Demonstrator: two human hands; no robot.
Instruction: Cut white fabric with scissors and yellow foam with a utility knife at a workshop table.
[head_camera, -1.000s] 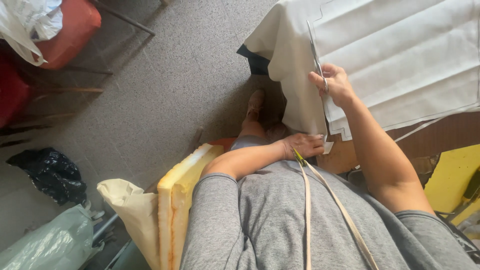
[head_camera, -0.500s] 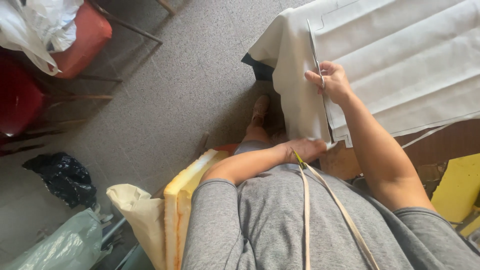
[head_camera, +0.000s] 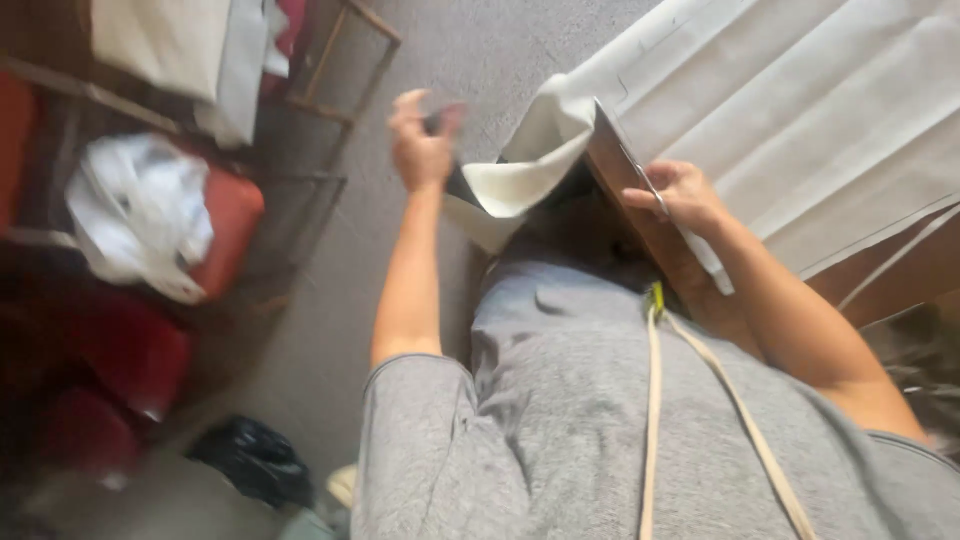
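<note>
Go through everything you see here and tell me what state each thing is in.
Cloth: spread on the table, its corner hanging off the edge.
Left hand: raised, blurred, gripping a dark piece.
Right hand: resting on the cloth at the table edge.
Tape measure: draped over the grey shirt.
White bag: crumpled.

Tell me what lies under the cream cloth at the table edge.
Under the cream pleated cloth a brown wooden table edge shows where the left hand lifts the corner. Everything farther beneath the cloth is covered. The right hand rests at the edge.
</note>
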